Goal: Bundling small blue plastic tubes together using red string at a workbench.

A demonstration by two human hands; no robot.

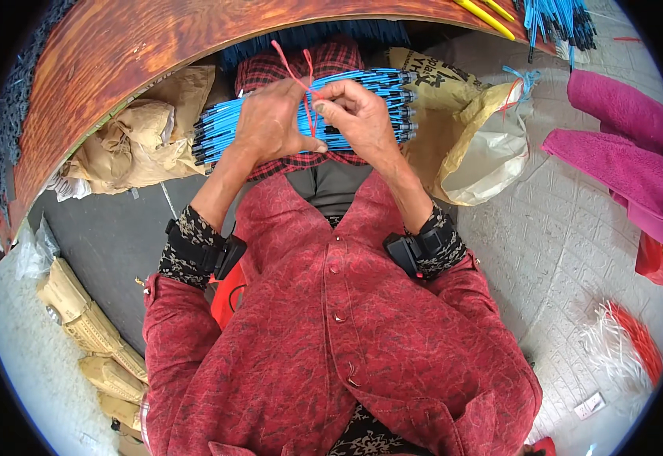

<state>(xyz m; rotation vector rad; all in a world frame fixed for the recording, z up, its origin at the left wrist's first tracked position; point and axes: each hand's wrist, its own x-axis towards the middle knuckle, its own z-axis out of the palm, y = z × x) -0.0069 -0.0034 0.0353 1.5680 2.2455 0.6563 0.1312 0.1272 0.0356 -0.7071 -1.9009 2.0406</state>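
A thick bundle of blue sticks with black ends point(381, 111) lies crosswise on a red checked cloth point(260, 74) over my lap. A thin red tie string point(292, 70) goes round the bundle's middle, its loose ends sticking up past my fingers. My left hand point(272, 120) lies over the left part of the bundle, its thumb stretched out beside the string and its fingers mostly turned out of sight. Pinched together above the string's crossing are the thumb and forefinger of my right hand point(352, 115), closed on the red string.
A curved wooden table point(141, 57) runs along the far side, with more blue sticks point(555, 26) at its right end. Crumpled brown paper point(137, 140) is at left, an open sack point(487, 144) at right. Purple towels point(612, 144) and red and white strings point(624, 342) are farther right.
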